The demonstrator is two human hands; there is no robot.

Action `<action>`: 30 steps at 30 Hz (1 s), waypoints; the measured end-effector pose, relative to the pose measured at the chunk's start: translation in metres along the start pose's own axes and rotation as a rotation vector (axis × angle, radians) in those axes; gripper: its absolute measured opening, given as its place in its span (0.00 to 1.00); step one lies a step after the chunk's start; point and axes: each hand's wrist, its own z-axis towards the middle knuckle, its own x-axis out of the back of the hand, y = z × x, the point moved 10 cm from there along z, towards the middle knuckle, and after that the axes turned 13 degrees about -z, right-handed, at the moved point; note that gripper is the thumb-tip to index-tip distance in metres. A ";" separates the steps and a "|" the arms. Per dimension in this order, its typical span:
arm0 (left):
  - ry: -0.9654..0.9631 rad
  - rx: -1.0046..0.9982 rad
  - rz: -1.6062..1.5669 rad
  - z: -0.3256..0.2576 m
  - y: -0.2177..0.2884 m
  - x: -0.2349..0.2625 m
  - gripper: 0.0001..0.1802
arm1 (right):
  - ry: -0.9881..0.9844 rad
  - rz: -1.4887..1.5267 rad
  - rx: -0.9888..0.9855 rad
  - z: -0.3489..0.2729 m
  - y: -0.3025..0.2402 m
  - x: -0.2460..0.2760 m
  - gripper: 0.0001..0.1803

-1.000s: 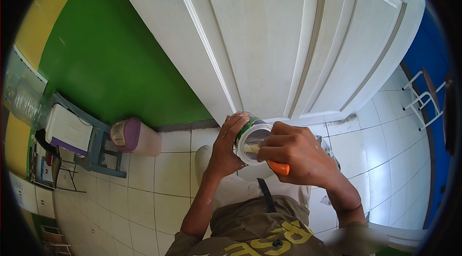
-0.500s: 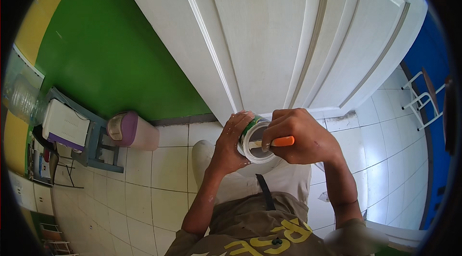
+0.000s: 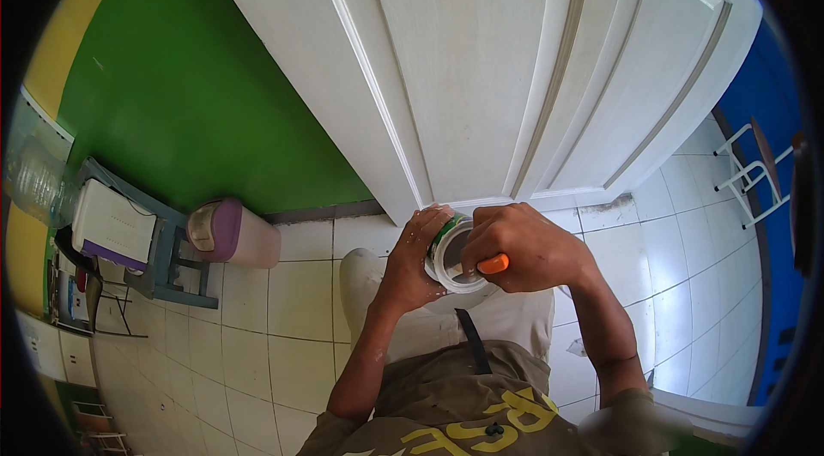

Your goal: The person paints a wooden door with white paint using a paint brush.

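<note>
Right hand closed in a fist round an orange-handled tool, only the stub of the handle showing at 6 o'clock of the knuckles, working end hidden, probably down at the mouth of the can

Left hand wrapped round a small round can from its 9 o'clock side, fingers curled up over the rim at 11 o'clock, thumb side low; firm hold, palm against the can wall

Can held with open mouth tipped toward the camera, so long axis running roughly along the line of sight; white rim, green band at 10 o'clock, pale inside

Tool handle lying across the can's rim at about 4 o'clock, pointing out toward 3 o'clock; can therefore at 9 o'clock of the right fist and touching it, both hands pressed together at chest height, right hand nearer the mouth, left nearer the body of the can

Further out: white panelled door at 12 o'clock, green wall at 10 o'clock, white tiled floor below, purple-lidded bin at 9 o'clock beside a grey stand carrying a white box, white frame at 2 o'clock against a blue wall
</note>
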 end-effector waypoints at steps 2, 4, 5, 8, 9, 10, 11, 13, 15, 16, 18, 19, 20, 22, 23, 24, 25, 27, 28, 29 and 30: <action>0.028 -0.010 -0.034 -0.002 0.000 0.001 0.59 | 0.020 0.068 0.004 0.000 0.001 0.001 0.12; 0.033 -0.010 -0.014 -0.001 0.001 0.002 0.59 | 0.060 0.030 -0.030 0.000 0.000 0.004 0.12; 0.036 -0.011 0.007 -0.001 0.001 0.003 0.59 | 0.058 0.032 -0.030 0.002 0.000 0.000 0.12; 0.010 0.010 0.037 0.000 -0.002 -0.002 0.59 | 0.023 -0.100 0.001 0.004 -0.001 -0.011 0.12; 0.011 0.010 0.040 -0.002 -0.003 -0.002 0.59 | -0.019 -0.072 0.011 0.006 0.000 -0.015 0.12; 0.013 0.017 0.000 -0.004 -0.006 -0.003 0.59 | -0.061 -0.044 0.022 0.007 0.001 -0.019 0.12; 0.015 0.024 -0.040 -0.006 -0.009 -0.004 0.60 | -0.061 -0.043 0.024 0.007 0.006 -0.019 0.12; 0.020 0.014 -0.043 -0.006 -0.010 -0.006 0.60 | 0.015 0.081 0.033 0.003 0.016 -0.009 0.12; 0.027 0.004 -0.046 -0.006 -0.009 -0.009 0.60 | 0.022 0.135 0.029 0.002 0.026 -0.010 0.12; 0.027 0.034 -0.077 -0.005 -0.011 -0.011 0.60 | 0.031 0.190 0.025 0.001 0.030 -0.009 0.12; 0.029 0.063 -0.107 -0.005 -0.013 -0.011 0.59 | 0.019 0.270 0.014 -0.001 0.040 -0.006 0.12; 0.008 0.086 -0.124 -0.005 -0.015 -0.013 0.59 | 0.008 0.352 0.004 -0.002 0.043 -0.006 0.11; -0.014 0.109 -0.142 -0.005 -0.017 -0.016 0.59 | 0.009 0.350 0.005 -0.003 0.043 -0.006 0.11; -0.021 0.154 -0.091 -0.005 -0.018 -0.018 0.59 | 0.027 0.266 -0.038 -0.005 0.047 -0.008 0.11; -0.031 0.202 -0.041 -0.006 -0.021 -0.020 0.59 | 0.028 0.264 -0.036 -0.007 0.042 -0.010 0.11; -0.030 0.198 -0.040 -0.006 -0.021 -0.021 0.59 | 0.085 0.187 -0.063 -0.009 0.037 -0.005 0.11; -0.005 0.184 -0.032 -0.007 -0.022 -0.020 0.59 | 0.143 0.111 -0.089 -0.011 0.035 0.000 0.12; 0.017 0.166 -0.023 -0.009 -0.023 -0.021 0.59 | 0.134 0.105 -0.094 -0.013 0.037 -0.004 0.12; 0.023 0.171 -0.036 -0.009 -0.024 -0.022 0.60 | 0.123 0.102 -0.099 -0.014 0.039 -0.006 0.12; 0.028 0.176 -0.049 -0.010 -0.026 -0.022 0.60 | 0.127 0.100 -0.102 -0.017 0.038 -0.005 0.12; 0.032 0.172 -0.047 -0.011 -0.026 -0.021 0.60 | 0.137 0.109 -0.066 -0.020 0.033 -0.003 0.13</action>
